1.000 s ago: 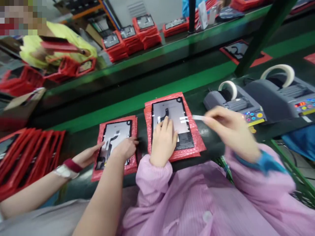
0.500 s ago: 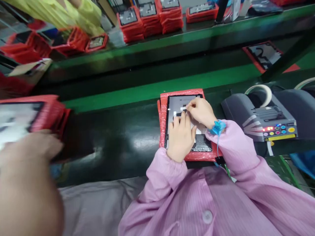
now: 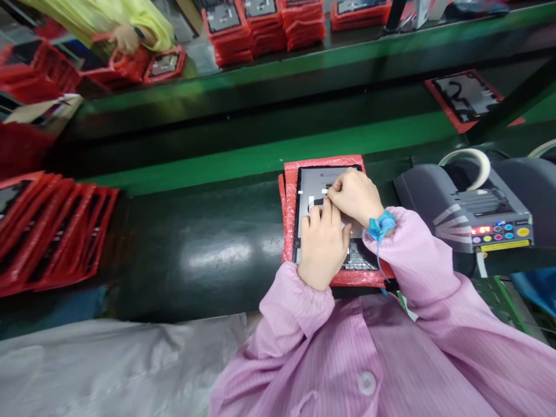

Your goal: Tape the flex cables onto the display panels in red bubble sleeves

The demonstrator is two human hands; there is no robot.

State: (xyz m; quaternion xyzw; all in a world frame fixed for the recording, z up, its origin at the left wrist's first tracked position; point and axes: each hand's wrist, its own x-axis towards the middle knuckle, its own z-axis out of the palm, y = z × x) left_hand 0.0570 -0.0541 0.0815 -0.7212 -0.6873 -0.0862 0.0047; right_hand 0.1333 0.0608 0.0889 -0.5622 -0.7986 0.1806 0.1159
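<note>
A flat grey device panel (image 3: 306,180) with black edges lies on red bubble-wrap sleeves (image 3: 287,231). Small white strips (image 3: 311,204) are stuck on its surface. My left hand (image 3: 322,249) rests on the panel, fingers stretched forward and touching it. Over the upper part of the panel, my right hand (image 3: 357,197) is closed with thumb and forefinger pinched together, close to the left fingertips. What the pinch holds, if anything, is hidden. A blue band (image 3: 382,225) circles my right wrist. Both hands cover much of the panel's middle.
A grey tape dispenser (image 3: 473,202) with a tape roll (image 3: 475,165) stands to the right. Red-wrapped panels (image 3: 56,231) lean fanned out at left. More red stacks (image 3: 230,43) line the shelf behind, where a co-worker's hand (image 3: 125,39) shows. Another panel (image 3: 467,95) lies at back right.
A co-worker's bare arm at the left has gone from view, and the red-wrapped panels there now show fanned out. My hands have barely moved on the panel.
</note>
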